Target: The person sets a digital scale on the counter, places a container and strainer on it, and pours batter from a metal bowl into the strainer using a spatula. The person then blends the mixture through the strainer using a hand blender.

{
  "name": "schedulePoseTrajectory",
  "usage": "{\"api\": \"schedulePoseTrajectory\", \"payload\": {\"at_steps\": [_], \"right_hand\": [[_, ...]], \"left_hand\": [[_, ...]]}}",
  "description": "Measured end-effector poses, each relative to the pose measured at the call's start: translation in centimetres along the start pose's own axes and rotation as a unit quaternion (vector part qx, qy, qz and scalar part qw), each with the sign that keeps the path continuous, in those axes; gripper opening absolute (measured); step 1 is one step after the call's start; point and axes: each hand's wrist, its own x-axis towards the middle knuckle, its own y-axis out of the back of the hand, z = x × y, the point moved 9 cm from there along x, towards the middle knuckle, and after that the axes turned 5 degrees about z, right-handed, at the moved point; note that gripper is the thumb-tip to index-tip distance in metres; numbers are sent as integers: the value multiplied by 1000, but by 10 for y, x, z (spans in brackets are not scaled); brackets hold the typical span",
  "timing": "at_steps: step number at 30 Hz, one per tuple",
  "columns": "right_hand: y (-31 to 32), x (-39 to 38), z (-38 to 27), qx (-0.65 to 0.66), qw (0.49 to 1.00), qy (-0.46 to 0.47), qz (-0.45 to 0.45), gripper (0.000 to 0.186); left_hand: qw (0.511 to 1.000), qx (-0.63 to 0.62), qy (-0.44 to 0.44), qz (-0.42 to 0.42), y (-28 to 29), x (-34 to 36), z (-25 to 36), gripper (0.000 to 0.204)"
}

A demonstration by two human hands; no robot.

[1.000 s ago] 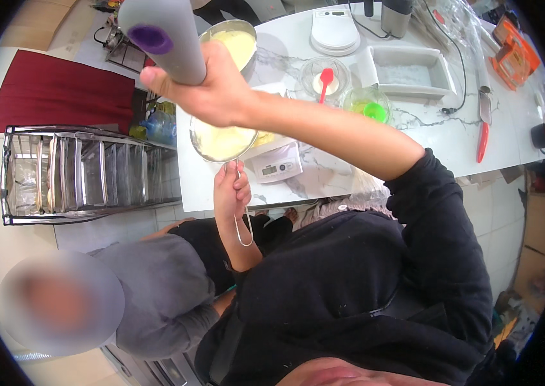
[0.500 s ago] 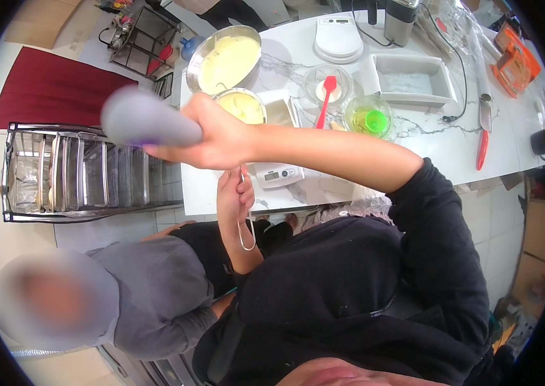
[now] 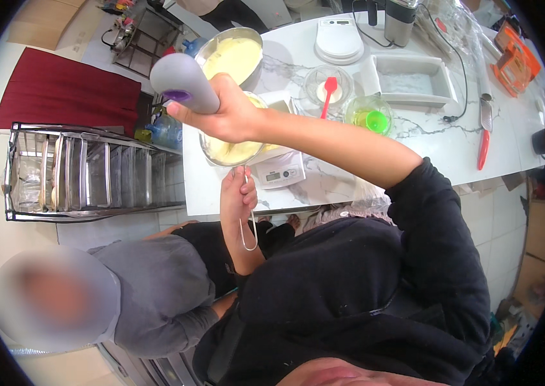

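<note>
My right hand is closed around a thick grey handle with a purple oval, which looks like a hand blender's body. Its lower end is hidden behind my hand and the bowl. Under my forearm is a metal bowl with thick pale-yellow batter in it. My left hand grips the bowl's long looped wire handle at the table's near edge. Beyond stands a larger steel bowl of similar batter.
A kitchen scale and a white tray lie beside the bowl. Farther right are a red spatula, a glass bowl with a green cup, a lined loaf tin and a knife. Another person sits at the left.
My right hand and the grey blender have moved up and to the right, uncovering more of the near bowl. My left hand has barely shifted, still on the wire handle.
</note>
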Motion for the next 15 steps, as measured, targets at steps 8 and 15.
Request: {"api": "schedulePoseTrajectory", "payload": {"at_steps": [8, 15], "right_hand": [[-28, -17, -19, 36, 995, 36, -83, 14], [-23, -15, -46, 69, 991, 109, -34, 7]], "left_hand": [[999, 18, -26, 14, 1, -7, 10, 20], [998, -10, -29, 50, 5, -10, 10, 14]]}}
